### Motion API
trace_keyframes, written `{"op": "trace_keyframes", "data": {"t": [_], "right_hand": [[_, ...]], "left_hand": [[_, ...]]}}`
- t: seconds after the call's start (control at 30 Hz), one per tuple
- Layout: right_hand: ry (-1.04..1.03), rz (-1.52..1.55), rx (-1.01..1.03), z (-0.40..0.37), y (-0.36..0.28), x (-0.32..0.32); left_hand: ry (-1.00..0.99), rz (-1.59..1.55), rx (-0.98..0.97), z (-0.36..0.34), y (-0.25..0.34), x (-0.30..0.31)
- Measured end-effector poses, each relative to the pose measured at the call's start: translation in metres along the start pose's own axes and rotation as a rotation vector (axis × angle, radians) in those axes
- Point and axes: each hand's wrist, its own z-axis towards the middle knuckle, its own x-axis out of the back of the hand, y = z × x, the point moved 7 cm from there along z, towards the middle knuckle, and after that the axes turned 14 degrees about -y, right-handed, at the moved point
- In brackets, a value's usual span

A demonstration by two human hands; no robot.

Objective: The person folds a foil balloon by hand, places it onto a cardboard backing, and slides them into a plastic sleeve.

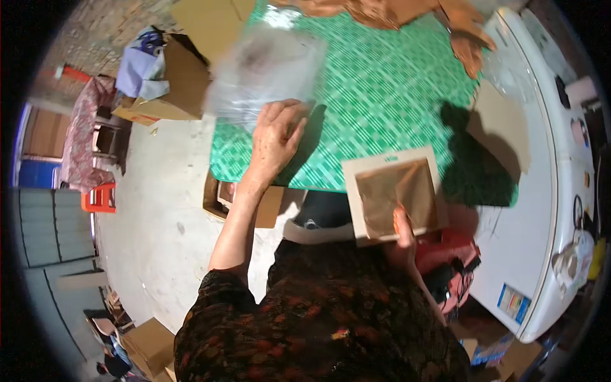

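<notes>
My left hand is over the left part of the green checked tablecloth, its fingers bent at the lower edge of a clear plastic bag. The bag is blurred, and whether the fingers pinch its edge is hard to make out. My right hand grips the lower right part of a flat, pale square box with a brown, see-through-looking window. The thumb lies on the front of the box, while the other fingers are hidden behind it. The box is tilted up at the table's front edge.
Crumpled brown material lies along the table's far edge. A cardboard sheet is at the right, beside a white appliance. Open cartons stand at the left; another carton is below the table. A red bag is near my right arm.
</notes>
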Motion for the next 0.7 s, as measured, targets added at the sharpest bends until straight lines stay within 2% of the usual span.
{"op": "trace_keyframes", "data": {"t": [0.1,0.17,0.23,0.33,0.37,0.53,0.6,0.67,0.7], "right_hand": [[-0.138,-0.096,0.05,-0.012,-0.032,-0.029],[-0.144,-0.215,0.083,-0.018,-0.055,-0.044],[0.004,-0.092,0.048,-0.016,-0.053,-0.033],[-0.039,-0.294,0.07,-0.013,-0.065,-0.035],[-0.062,-0.384,0.078,-0.012,-0.069,-0.036],[-0.105,-0.374,0.116,-0.005,-0.059,-0.034],[-0.13,-0.752,0.235,-0.004,-0.059,-0.025],[-0.155,-0.841,0.269,-0.003,-0.059,-0.023],[-0.169,-0.743,0.243,-0.001,-0.06,-0.023]], "left_hand": [[0.065,0.132,0.07,0.009,-0.035,0.008],[0.104,0.174,0.103,0.016,-0.055,0.007],[0.14,0.197,0.112,0.022,-0.069,0.004],[0.127,0.287,0.166,0.031,-0.082,-0.007],[0.118,0.286,0.193,0.035,-0.085,-0.009],[0.126,0.219,0.283,0.041,-0.102,-0.017],[0.149,0.169,0.292,0.041,-0.107,-0.017],[0.183,0.101,0.289,0.039,-0.112,-0.015],[0.171,0.079,0.292,0.039,-0.115,-0.015]]}}
